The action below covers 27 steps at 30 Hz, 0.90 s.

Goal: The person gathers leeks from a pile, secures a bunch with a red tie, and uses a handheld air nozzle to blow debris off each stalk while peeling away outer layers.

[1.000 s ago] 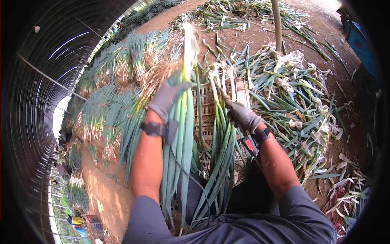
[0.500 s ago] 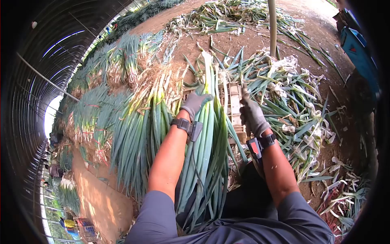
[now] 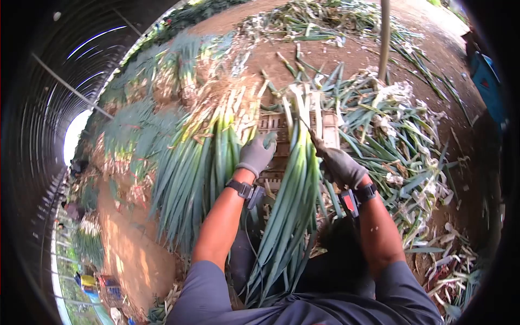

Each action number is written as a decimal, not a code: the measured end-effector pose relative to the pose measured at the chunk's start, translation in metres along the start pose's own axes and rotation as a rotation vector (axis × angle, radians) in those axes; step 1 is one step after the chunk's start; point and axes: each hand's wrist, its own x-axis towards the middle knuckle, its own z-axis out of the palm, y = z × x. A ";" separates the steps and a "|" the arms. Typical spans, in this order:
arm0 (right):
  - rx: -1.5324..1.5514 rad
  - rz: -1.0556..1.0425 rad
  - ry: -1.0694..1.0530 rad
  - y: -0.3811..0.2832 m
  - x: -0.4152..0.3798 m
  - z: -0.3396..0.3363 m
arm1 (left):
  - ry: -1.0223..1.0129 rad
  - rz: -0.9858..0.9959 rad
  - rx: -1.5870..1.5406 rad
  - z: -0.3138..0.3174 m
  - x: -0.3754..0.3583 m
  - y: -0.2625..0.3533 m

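A long bunch of green onions (image 3: 290, 206) lies from a slatted plastic crate (image 3: 273, 123) down toward my lap, white ends pointing away from me. My left hand (image 3: 257, 154), in a grey glove, hovers over the crate just left of the bunch, fingers loosely apart and holding nothing. On the bunch's right side, my gloved right hand (image 3: 342, 166) is closed around a thin blade-like tool (image 3: 310, 131) whose tip points at the white ends. Both wrists wear straps with small devices.
Further left lies a big heap of green onions (image 3: 189, 162). Cut leaves and peelings (image 3: 403, 135) cover the dirt floor on the right. A pole (image 3: 384, 38) stands at the back, a blue object (image 3: 487, 76) at far right, and tunnel hoops (image 3: 65, 81) curve on the left.
My left hand brought a raised bunch of onions down onto the crate in front of me, then let go and moved left. My right hand stayed at the white ends with its tool.
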 end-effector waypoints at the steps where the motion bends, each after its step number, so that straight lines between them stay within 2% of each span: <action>1: -0.035 0.025 -0.073 -0.010 -0.008 0.008 | 0.135 -0.024 0.060 -0.012 0.001 -0.012; 2: -0.057 -0.013 -0.151 -0.002 -0.001 0.010 | 0.268 -0.043 0.118 -0.025 0.006 -0.025; 4: -0.015 0.009 -0.177 -0.009 -0.004 0.025 | 0.511 0.062 0.259 -0.043 0.028 -0.076; 5: -0.037 -0.009 -0.160 -0.008 0.000 0.027 | 0.489 -0.015 0.325 -0.050 0.035 -0.090; 8: -0.004 -0.007 -0.186 -0.016 0.001 0.037 | 0.176 -0.393 0.369 -0.060 0.059 -0.117; 9: 0.011 -0.007 -0.201 -0.012 0.009 0.039 | 0.066 -0.457 0.289 -0.057 0.068 -0.128; 13: -0.027 0.011 -0.199 -0.015 0.016 0.044 | 0.043 -0.338 -0.108 -0.038 0.098 -0.184; 17: -0.016 0.005 -0.201 -0.019 0.017 0.047 | 0.059 -0.193 -0.196 -0.052 0.092 -0.161; 20: 0.022 0.005 -0.191 -0.020 0.021 0.048 | 0.047 -0.108 -0.496 -0.062 0.078 -0.131; 21: 0.033 -0.003 -0.179 -0.020 0.023 0.048 | 0.055 -0.122 -0.588 -0.064 0.069 -0.117; 24: 0.061 -0.016 -0.138 -0.028 0.020 0.048 | -0.092 -0.179 -0.643 -0.071 0.026 -0.058; 26: 0.065 -0.011 -0.127 -0.027 0.022 0.048 | -0.053 -0.076 -0.389 -0.045 0.001 -0.049; 27: 0.049 0.006 -0.118 -0.029 0.021 0.047 | -0.110 -0.071 -0.309 -0.023 -0.005 -0.061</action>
